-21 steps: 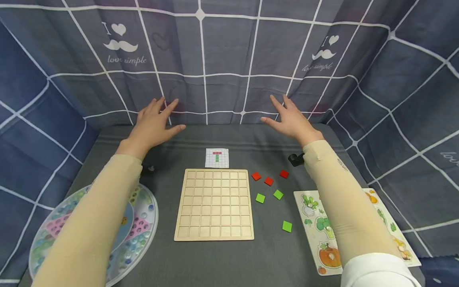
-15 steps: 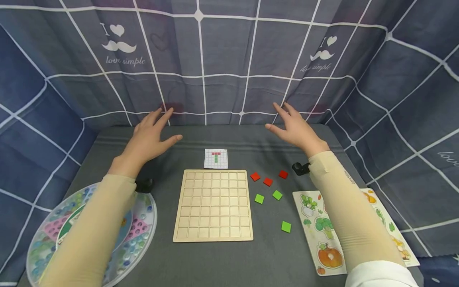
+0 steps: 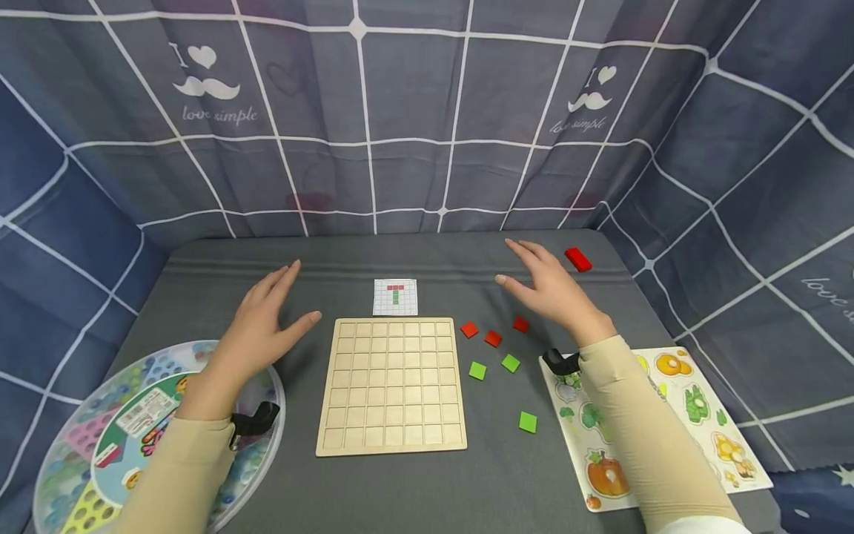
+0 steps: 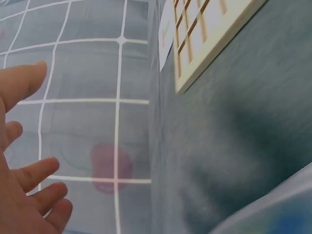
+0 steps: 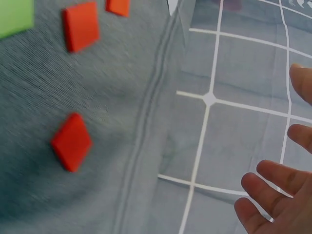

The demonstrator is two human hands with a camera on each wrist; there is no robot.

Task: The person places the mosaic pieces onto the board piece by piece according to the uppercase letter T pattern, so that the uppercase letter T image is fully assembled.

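Note:
My left hand (image 3: pixel 256 326) hovers with fingers spread and holds nothing, left of a square wooden grid board (image 3: pixel 392 386). The left wrist view shows its thumb and fingers apart, with the board's corner (image 4: pixel 219 41) beyond. On the other side my right hand (image 3: pixel 550 285) is also spread and holds nothing, above and behind three small red square tiles (image 3: pixel 493 338). One red tile (image 5: pixel 71 142) appears near that hand in the right wrist view. Three green square tiles (image 3: pixel 510 363) lie closer to me, right of the board. A paper card (image 3: pixel 395 297) with a red and green T pattern lies behind the board.
A round clear tray (image 3: pixel 143 415) of beads sits at left, partly under my left arm. A vegetable puzzle board (image 3: pixel 740 423) lies at right beneath my right forearm. At the back right is a red block (image 3: pixel 577 259). Grid-patterned curtains (image 3: pixel 414 111) enclose the table.
Both hands have drawn back from the curtain toward me and lower, the left one farther. The red block, earlier hidden by my right arm, has come into view. Tiles and board stay put.

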